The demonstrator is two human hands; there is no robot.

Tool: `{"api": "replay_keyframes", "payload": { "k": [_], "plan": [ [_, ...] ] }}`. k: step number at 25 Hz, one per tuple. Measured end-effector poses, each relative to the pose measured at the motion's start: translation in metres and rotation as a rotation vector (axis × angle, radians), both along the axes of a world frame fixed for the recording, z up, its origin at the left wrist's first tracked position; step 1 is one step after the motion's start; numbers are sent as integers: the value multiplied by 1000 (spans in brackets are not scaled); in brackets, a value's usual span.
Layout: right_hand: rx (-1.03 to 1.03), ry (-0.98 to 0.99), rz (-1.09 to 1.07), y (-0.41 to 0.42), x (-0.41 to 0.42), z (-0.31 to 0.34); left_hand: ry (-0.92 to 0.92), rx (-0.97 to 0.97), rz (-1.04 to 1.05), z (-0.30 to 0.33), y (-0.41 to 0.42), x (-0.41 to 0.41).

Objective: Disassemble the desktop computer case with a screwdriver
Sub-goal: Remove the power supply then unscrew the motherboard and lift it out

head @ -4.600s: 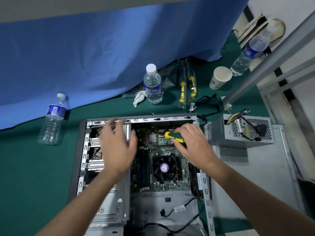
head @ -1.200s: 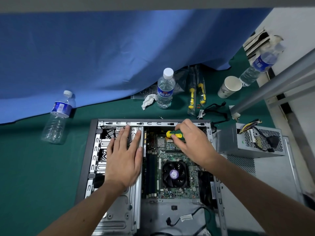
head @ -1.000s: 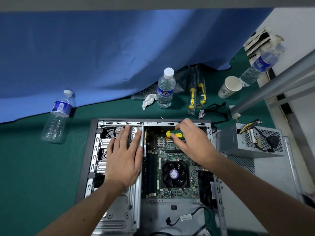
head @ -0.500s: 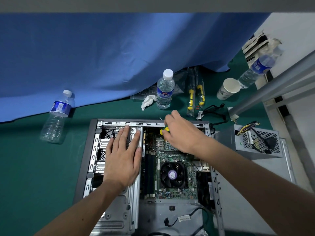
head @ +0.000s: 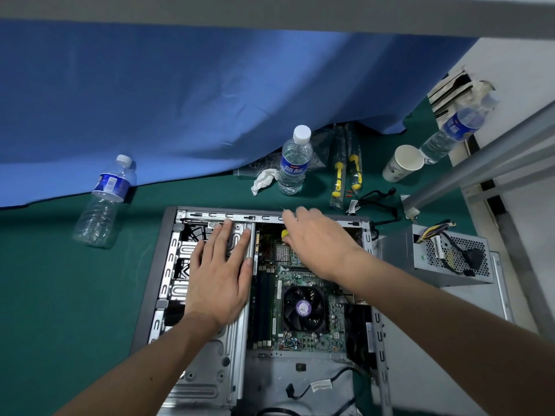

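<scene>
Case (head: 156, 298): open, lying flat on the green mat (head: 54, 295), motherboard (head: 300, 274) and fan (head: 304, 309) exposed. Left hand (head: 219, 274): fingers straight and spread, pressing flat on the drive cage (head: 207, 376), unchanged over the last second. Right hand (head: 318, 244): has shifted from the board's upper middle toward the case's far rim, motion-blurred; fingers curled round the screwdriver (head: 284, 234), only its yellow end showing, tip hidden. Judgement: work at the earlier spot looks finished, and the hand is either moving to another fastener or carrying something out; which, cannot be told. Power supply (head: 435, 256): already out, just right of the case.
</scene>
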State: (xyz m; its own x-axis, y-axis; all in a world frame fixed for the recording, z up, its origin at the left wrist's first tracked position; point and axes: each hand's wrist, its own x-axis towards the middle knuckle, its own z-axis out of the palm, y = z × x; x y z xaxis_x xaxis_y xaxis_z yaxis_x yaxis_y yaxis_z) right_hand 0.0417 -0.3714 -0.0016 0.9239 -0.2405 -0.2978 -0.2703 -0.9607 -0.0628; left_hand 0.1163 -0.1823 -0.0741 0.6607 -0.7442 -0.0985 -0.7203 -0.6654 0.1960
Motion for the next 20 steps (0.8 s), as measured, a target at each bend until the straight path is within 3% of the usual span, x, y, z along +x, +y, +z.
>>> {"api": "replay_keyframes", "payload": {
  "k": [5, 10, 14, 18, 20],
  "plan": [
    [48, -43, 265, -9, 5, 9, 8, -2, 1, 0, 0, 0],
    [-21, 24, -117, -3, -7, -7, 16, 0, 4, -1, 0, 0],
    [133, -51, -5, -11, -14, -12, 11, -3, 5, -1, 0, 0],
    [182, -65, -199, 1, -17, -15, 14, -15, 5, -1, 1, 0],
    [171, -88, -191, 4, -16, -17, 14, -10, 4, -1, 1, 0]
  ]
}}
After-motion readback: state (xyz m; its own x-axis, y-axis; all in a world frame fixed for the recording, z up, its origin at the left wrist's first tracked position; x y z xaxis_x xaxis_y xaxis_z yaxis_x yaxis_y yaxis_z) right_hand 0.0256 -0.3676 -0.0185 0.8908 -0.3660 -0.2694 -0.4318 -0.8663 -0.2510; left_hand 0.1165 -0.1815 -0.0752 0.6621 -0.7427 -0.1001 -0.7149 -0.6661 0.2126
